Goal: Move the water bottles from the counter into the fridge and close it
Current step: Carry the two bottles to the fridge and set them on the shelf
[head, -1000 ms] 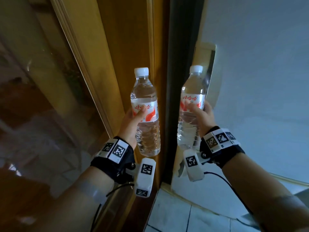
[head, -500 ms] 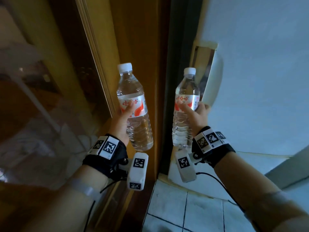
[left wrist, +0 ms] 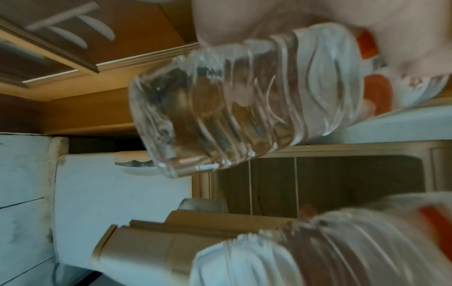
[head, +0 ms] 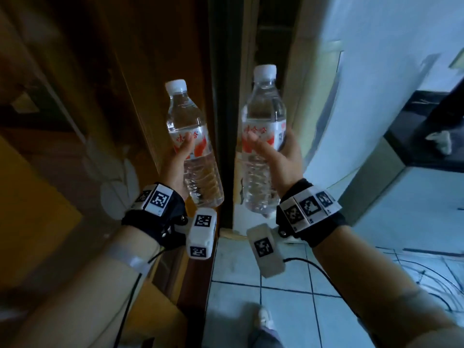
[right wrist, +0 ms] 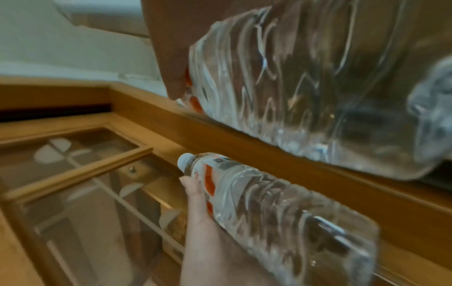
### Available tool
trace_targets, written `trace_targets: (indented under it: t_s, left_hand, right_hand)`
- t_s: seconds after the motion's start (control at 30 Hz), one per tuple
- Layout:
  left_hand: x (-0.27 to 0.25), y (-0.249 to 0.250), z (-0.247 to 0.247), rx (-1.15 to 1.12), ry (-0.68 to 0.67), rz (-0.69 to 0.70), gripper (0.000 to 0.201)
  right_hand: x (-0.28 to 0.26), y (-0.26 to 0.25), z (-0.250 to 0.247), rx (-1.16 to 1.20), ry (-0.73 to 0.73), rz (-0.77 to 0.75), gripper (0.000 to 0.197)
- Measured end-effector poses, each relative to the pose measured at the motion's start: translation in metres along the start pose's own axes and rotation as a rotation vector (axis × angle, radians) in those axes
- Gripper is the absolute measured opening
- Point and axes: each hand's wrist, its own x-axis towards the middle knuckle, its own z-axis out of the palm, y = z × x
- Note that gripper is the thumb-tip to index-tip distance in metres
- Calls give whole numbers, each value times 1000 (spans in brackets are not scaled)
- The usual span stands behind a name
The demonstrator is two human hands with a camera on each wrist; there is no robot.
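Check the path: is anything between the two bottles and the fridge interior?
Yes: the fridge door looks shut. The left hand grips one bottle, the right hand the other bottle, so neither is free for the door.

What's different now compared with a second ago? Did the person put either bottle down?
No. The left hand still grips its water bottle and the right hand still grips the other bottle, both upright with caps on. The view has tilted down and swung right: more tiled floor and a shoe now show. The white fridge door beside the right bottle is still shut.
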Motion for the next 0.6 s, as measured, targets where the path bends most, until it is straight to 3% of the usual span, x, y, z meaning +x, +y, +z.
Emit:
trace_targets:
  t_s: [0.13, 0.17, 0.27, 0.33, 0.4, 0.47, 0.53, 0.6]
  left_hand:
    - [-11, 9, 17, 46, -21, -7, 41]
    - [-12, 12, 20, 43, -21, -3, 49]
    - [-7, 17, 31, 40, -49, -24, 103]
    - [0, 14, 42, 31, -102, -24, 113]
    - [6, 8, 57, 49, -152, -28, 109]
    - [11, 2, 74, 59, -210, -23, 86]
    - [20, -5, 89, 91, -225, -7, 83]
    - [28, -9, 102, 127, -250, -8, 90]
  right_hand:
    - [8, -16, -1, 41, -53, 183, 44]
    - [9, -17, -5, 59, -37, 209, 41]
    - [6, -20, -31, 82, 116, 261, 37]
    - [-2, -18, -54, 51, 208, 232, 41]
    - [-10, -14, -76, 26, 271, 179, 59]
    - [-16, -13, -95, 22, 318, 134, 65]
    - [-14, -17, -113, -7, 361, 19, 31]
    - [-5, -22, -127, -3, 406, -37, 18]
